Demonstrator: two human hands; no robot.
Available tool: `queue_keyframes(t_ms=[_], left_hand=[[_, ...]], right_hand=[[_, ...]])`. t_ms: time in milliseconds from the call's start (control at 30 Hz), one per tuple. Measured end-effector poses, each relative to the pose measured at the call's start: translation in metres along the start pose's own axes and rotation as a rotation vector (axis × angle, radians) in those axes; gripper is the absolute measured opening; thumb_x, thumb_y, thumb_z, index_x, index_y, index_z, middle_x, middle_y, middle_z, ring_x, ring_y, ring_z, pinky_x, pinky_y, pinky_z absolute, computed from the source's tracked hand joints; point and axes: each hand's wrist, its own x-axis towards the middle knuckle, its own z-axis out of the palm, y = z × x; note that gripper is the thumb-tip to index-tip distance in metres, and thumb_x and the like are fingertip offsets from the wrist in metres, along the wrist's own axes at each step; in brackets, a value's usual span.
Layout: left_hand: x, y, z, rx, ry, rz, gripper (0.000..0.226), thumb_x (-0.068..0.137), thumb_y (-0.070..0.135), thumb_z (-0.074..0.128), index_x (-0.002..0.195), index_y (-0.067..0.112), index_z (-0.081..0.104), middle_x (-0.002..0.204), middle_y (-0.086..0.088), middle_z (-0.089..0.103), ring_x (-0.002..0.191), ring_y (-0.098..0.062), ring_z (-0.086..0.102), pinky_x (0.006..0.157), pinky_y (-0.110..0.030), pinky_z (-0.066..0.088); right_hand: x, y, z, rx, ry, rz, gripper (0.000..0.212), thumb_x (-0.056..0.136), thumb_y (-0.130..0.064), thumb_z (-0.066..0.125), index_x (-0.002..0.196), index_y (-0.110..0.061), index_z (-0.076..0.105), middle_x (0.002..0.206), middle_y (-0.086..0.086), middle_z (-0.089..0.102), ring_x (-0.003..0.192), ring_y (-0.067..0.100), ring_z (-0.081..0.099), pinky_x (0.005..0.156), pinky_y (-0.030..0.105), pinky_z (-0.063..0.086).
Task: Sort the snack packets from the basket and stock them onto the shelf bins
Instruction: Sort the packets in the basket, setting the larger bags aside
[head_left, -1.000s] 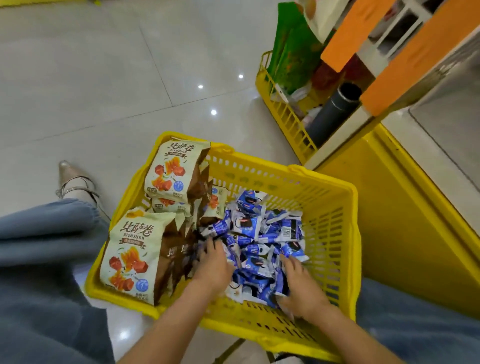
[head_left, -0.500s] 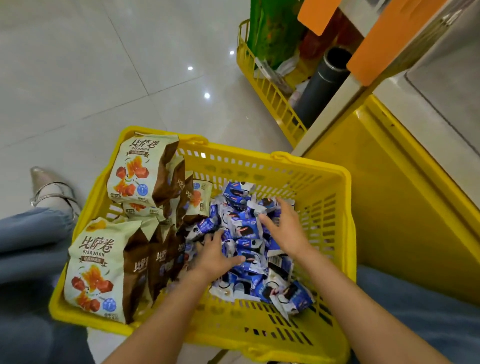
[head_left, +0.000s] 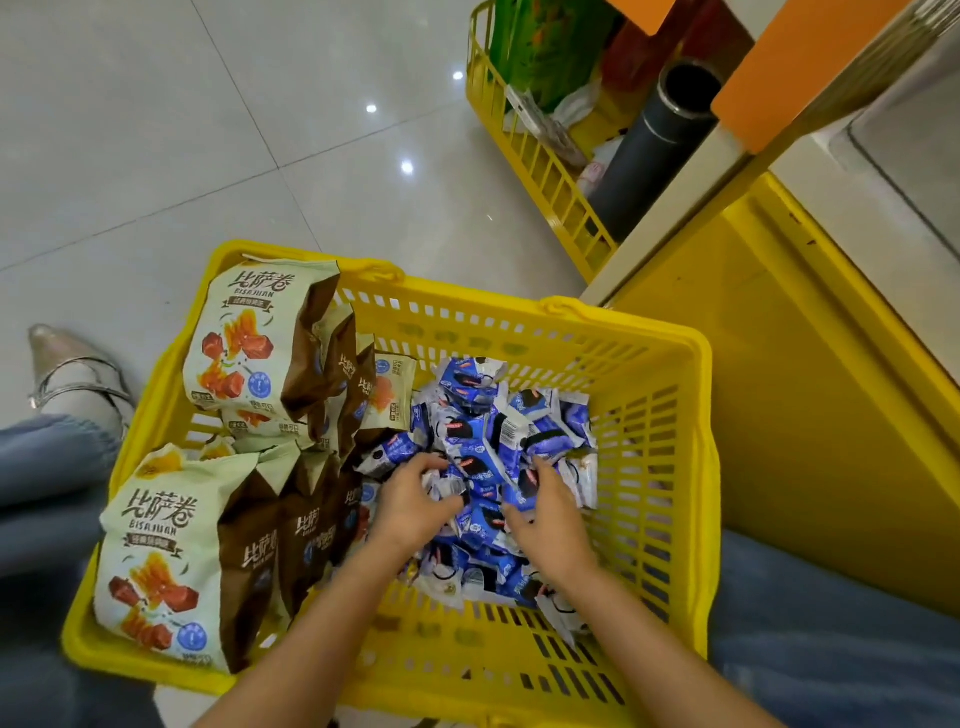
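A yellow plastic basket (head_left: 660, 499) sits on the floor between my knees. Its left half holds several cream-and-brown snack bags (head_left: 249, 338), standing upright. Its right half holds a heap of small blue-and-white packets (head_left: 498, 415). My left hand (head_left: 410, 504) is dug into the near left side of the heap, fingers curled round some packets. My right hand (head_left: 550, 509) is in the heap just to the right, its fingers curled round packets too. The two hands lie close together with packets between them.
A yellow shelf base (head_left: 810, 415) rises right of the basket. Behind it stands a second yellow basket (head_left: 524, 150) with a green bag and a dark cylinder (head_left: 654, 150). Orange shelf parts (head_left: 789, 62) hang above. My shoe (head_left: 72, 374) is on the tiled floor at left.
My right hand has pulled back from the far side of the heap towards me and closed in beside my left hand. Both hands now gather packets together.
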Motion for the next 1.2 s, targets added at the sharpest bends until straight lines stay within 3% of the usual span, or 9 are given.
queue_keyframes(t_ms=[200, 300, 367, 567, 700, 800, 933, 1067, 1200], left_hand=[[-0.006, 0.007, -0.011, -0.092, 0.021, 0.026, 0.034, 0.080, 0.014, 0.070, 0.110, 0.020, 0.055, 0.109, 0.003, 0.056, 0.106, -0.019, 0.057, 0.080, -0.028, 0.047], [-0.009, 0.021, -0.021, -0.327, 0.055, -0.003, 0.027, 0.083, 0.004, 0.066, 0.101, 0.019, 0.054, 0.106, -0.001, 0.059, 0.081, -0.014, 0.062, 0.063, -0.029, 0.057], [-0.011, 0.037, -0.024, -0.437, 0.046, 0.048, 0.023, 0.085, 0.004, 0.063, 0.101, 0.019, 0.055, 0.109, -0.002, 0.060, 0.086, -0.015, 0.063, 0.067, -0.032, 0.058], [-0.026, 0.082, -0.016, -0.420, -0.073, 0.241, 0.011, 0.098, 0.019, 0.044, 0.108, 0.014, 0.042, 0.110, -0.008, 0.054, 0.102, -0.024, 0.059, 0.082, -0.043, 0.055], [-0.036, 0.082, -0.023, -0.497, -0.295, 0.297, 0.024, 0.101, 0.023, 0.035, 0.120, 0.012, 0.043, 0.110, 0.002, 0.054, 0.090, 0.003, 0.061, 0.071, -0.021, 0.055], [-0.040, 0.073, -0.026, -0.367, -0.318, 0.348, 0.031, 0.101, 0.033, 0.030, 0.125, 0.019, 0.043, 0.114, 0.012, 0.050, 0.100, 0.008, 0.051, 0.081, -0.017, 0.046], [-0.034, 0.046, -0.030, -0.098, -0.150, 0.338, 0.031, 0.099, 0.033, 0.038, 0.127, 0.019, 0.043, 0.122, 0.003, 0.044, 0.108, -0.010, 0.046, 0.088, -0.023, 0.039], [-0.017, -0.001, -0.044, 0.288, -0.132, 0.079, 0.040, 0.098, 0.025, 0.045, 0.132, 0.006, 0.038, 0.134, -0.013, 0.041, 0.120, -0.026, 0.044, 0.099, -0.034, 0.038], [-0.010, -0.017, -0.042, 0.405, -0.285, -0.092, 0.046, 0.099, 0.026, 0.042, 0.138, 0.004, 0.031, 0.142, -0.017, 0.034, 0.129, -0.029, 0.037, 0.103, -0.034, 0.033]], right_hand=[[-0.006, -0.021, 0.003, 0.095, -0.142, -0.187, 0.062, 0.096, -0.024, 0.050, 0.147, -0.034, 0.016, 0.150, -0.005, 0.030, 0.095, 0.008, 0.050, 0.097, 0.037, 0.044], [-0.002, -0.032, -0.006, 0.195, -0.150, -0.224, 0.060, 0.096, -0.020, 0.050, 0.146, -0.033, 0.020, 0.147, -0.012, 0.034, 0.124, 0.008, 0.040, 0.097, 0.021, 0.041], [-0.001, -0.036, -0.014, 0.297, -0.162, -0.203, 0.057, 0.095, -0.016, 0.051, 0.145, -0.027, 0.025, 0.143, -0.011, 0.039, 0.125, 0.005, 0.040, 0.085, 0.008, 0.042], [-0.011, -0.050, -0.031, 0.622, -0.050, -0.141, 0.050, 0.094, -0.016, 0.054, 0.137, -0.026, 0.033, 0.134, -0.008, 0.042, 0.109, 0.001, 0.051, 0.086, 0.015, 0.048], [-0.015, -0.052, -0.044, 0.620, -0.097, -0.193, 0.065, 0.088, -0.028, 0.060, 0.142, -0.034, 0.026, 0.126, -0.023, 0.037, 0.112, -0.002, 0.047, 0.087, 0.016, 0.047], [-0.011, -0.056, -0.049, 0.458, -0.075, -0.215, 0.046, 0.083, -0.029, 0.068, 0.125, -0.031, 0.048, 0.115, -0.025, 0.048, 0.107, -0.002, 0.051, 0.090, 0.019, 0.045], [0.001, -0.048, -0.059, 0.384, 0.061, -0.136, 0.033, 0.077, -0.023, 0.075, 0.103, -0.023, 0.056, 0.096, -0.011, 0.059, 0.075, -0.003, 0.057, 0.064, 0.009, 0.046], [0.009, -0.029, -0.064, 0.056, 0.223, -0.025, 0.047, 0.087, -0.024, 0.064, 0.130, -0.015, 0.047, 0.133, 0.003, 0.046, 0.125, 0.019, 0.043, 0.101, 0.027, 0.034], [-0.003, -0.022, -0.046, -0.072, 0.292, -0.128, 0.027, 0.089, -0.019, 0.061, 0.115, -0.019, 0.056, 0.110, -0.004, 0.055, 0.108, 0.015, 0.053, 0.091, 0.016, 0.040]])
